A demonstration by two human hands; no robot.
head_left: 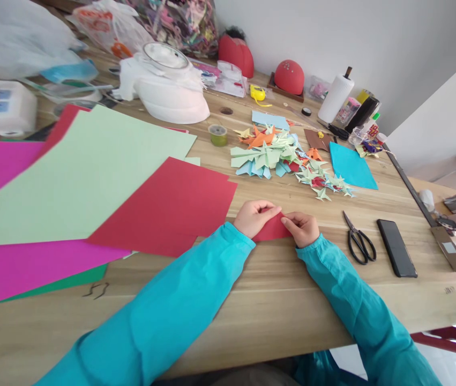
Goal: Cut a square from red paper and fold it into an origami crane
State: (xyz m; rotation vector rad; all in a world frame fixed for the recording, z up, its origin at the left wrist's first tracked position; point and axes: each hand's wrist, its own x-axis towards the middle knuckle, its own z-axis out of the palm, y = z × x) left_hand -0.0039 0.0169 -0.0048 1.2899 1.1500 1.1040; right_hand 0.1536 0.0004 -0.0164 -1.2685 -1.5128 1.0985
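Between my hands is a small piece of red paper (pixel 271 229), low over the wooden table or lying on it. My left hand (pixel 254 216) grips its left side, fingers over the top edge. At the upper right edge, my right hand (pixel 302 227) pinches the paper between thumb and fingers. Both hands partly cover it, so its full shape is hidden. Just left lies a large red sheet (pixel 171 209). Beyond my hands is a pile of folded paper stars (pixel 268 153) in green, blue, orange and red.
Black-handled scissors (pixel 358 241) and a black phone (pixel 396 247) lie to the right. Large light green sheets (pixel 91 166) and magenta sheets (pixel 30 268) spread over the left side. A blue sheet (pixel 353 165), a green tape roll (pixel 217 135) and a yellow tape measure (pixel 257 93) are farther back.
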